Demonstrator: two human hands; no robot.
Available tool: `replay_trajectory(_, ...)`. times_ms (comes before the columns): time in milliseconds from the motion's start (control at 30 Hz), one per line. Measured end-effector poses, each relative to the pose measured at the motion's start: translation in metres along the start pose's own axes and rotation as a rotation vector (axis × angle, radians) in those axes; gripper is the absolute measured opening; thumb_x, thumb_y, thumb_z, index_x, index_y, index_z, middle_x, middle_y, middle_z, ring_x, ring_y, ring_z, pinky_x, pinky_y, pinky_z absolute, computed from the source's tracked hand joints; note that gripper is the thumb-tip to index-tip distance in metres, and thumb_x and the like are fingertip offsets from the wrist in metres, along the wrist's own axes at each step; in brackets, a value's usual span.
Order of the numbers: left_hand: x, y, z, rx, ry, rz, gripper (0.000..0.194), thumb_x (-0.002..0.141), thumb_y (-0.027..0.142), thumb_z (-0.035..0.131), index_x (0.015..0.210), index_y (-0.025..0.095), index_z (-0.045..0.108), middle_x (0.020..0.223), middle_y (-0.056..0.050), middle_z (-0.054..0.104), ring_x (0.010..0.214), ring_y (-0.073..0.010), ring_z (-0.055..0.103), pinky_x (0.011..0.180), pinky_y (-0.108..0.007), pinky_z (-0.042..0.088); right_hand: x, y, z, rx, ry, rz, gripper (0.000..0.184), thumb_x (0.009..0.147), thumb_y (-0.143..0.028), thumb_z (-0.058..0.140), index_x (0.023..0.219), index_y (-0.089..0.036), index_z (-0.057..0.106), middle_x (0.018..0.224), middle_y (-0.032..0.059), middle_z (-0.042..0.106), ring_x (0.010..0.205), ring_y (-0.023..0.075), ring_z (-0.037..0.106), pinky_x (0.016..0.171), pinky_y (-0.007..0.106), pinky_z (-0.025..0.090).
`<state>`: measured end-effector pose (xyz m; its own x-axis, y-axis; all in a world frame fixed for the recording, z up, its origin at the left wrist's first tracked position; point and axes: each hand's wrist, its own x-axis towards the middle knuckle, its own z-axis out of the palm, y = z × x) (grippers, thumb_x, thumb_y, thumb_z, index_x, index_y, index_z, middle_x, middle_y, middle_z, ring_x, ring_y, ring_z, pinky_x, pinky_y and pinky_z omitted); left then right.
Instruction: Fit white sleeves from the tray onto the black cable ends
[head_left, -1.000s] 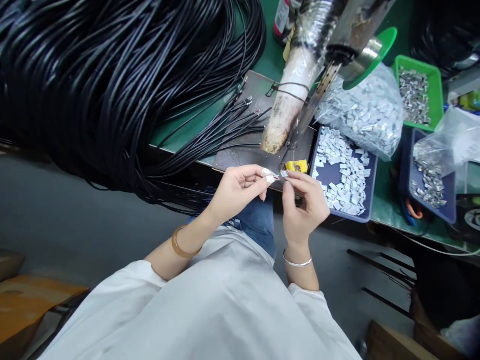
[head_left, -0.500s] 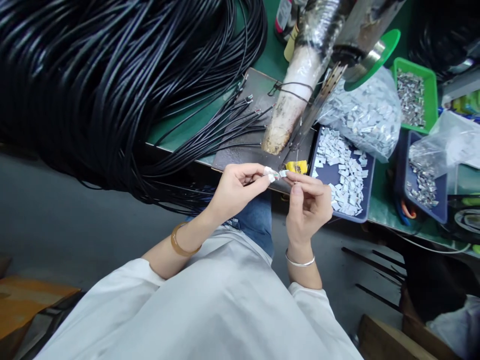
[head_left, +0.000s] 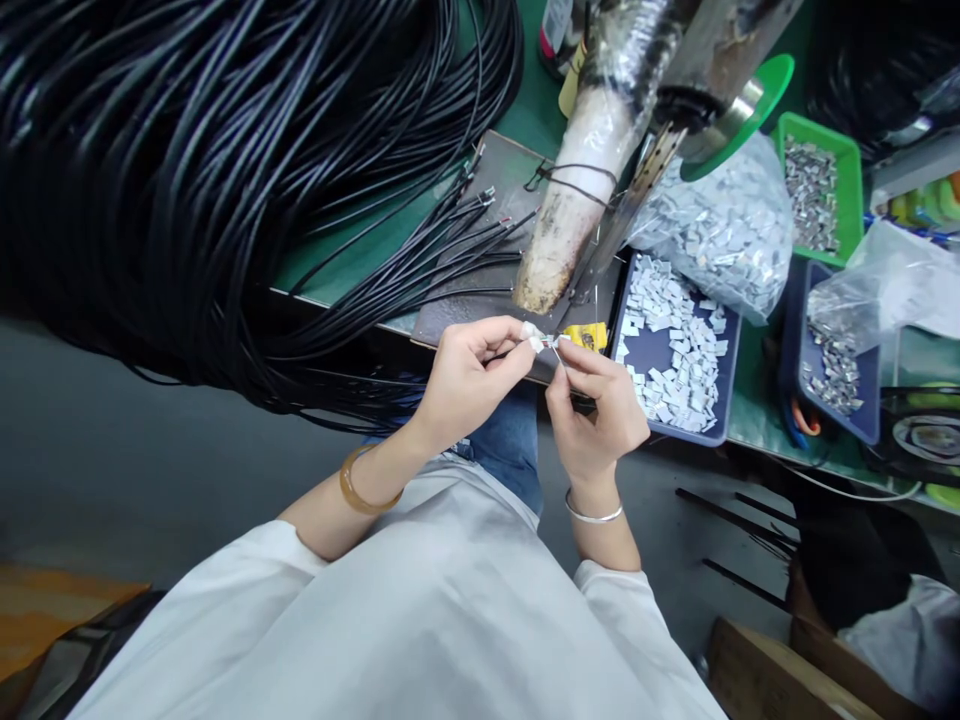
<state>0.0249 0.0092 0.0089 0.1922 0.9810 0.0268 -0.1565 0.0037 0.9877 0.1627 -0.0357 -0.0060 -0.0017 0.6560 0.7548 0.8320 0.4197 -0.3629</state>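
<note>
My left hand (head_left: 480, 370) is closed in a pinch, white wrapping on its thumb and finger tips, holding the end of a cable whose thin coloured wires (head_left: 546, 342) stick out to the right. Opposite it, my right hand (head_left: 600, 410) pinches a small white piece (head_left: 556, 341) against those wire ends. A thin pale strand or pin shows between its thumb and forefinger; I cannot tell which. Both hands are above the front edge of a dark board (head_left: 465, 290). Behind my right fingers lies a yellow piece (head_left: 586, 336).
Black cables (head_left: 225, 180) heap at the left, several ends lying on the board. A whitish tube (head_left: 559, 230) slants down over it. To the right stand a blue tray (head_left: 718, 425) of white pieces, a filled plastic bag (head_left: 727, 220), a green tray (head_left: 853, 200) and another blue tray (head_left: 870, 420).
My right hand has moved left towards my left hand, bringing the white piece to the wire ends. The whole view has shifted slightly.
</note>
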Motion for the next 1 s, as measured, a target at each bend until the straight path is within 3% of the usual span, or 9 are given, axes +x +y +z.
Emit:
replay_trajectory(400, 0.0022, -0.0032, -0.0016, 0.099, 0.041, 0.081, 0.01, 0.078, 0.016, 0.067, 0.078, 0.014, 0.076, 0.056, 0.002, 0.052, 0.051, -0.0059, 0.04, 0.048, -0.018, 0.032, 0.0086, 0.0043, -0.0001, -0.001, 0.035, -0.068, 0.02, 0.082, -0.007, 0.07, 0.09, -0.022, 0.061, 0.099, 0.0044, 0.079, 0.087, 0.0156, 0.076, 0.078, 0.028, 0.064)
replay_trajectory(700, 0.0017, -0.0003, -0.002, 0.089, 0.025, 0.035, 0.01, 0.077, 0.015, 0.065, 0.072, 0.013, 0.072, 0.054, 0.003, 0.051, 0.048, -0.0047, 0.037, 0.045, -0.018, 0.028, 0.0054, 0.0052, -0.0017, -0.016, 0.017, -0.095, 0.022, 0.079, -0.007, 0.072, 0.087, -0.023, 0.06, 0.096, 0.0025, 0.079, 0.083, 0.0141, 0.076, 0.075, 0.024, 0.063)
replay_trajectory(1000, 0.0013, 0.0023, 0.0001, 0.118, 0.036, 0.052, 0.012, 0.078, 0.015, 0.064, 0.075, 0.011, 0.074, 0.054, 0.003, 0.05, 0.049, -0.0047, 0.034, 0.046, -0.018, 0.028, 0.0077, 0.0025, -0.0011, 0.164, -0.045, 0.139, 0.017, 0.085, -0.01, 0.067, 0.096, -0.022, 0.064, 0.114, 0.0058, 0.076, 0.098, 0.0194, 0.076, 0.081, 0.033, 0.065)
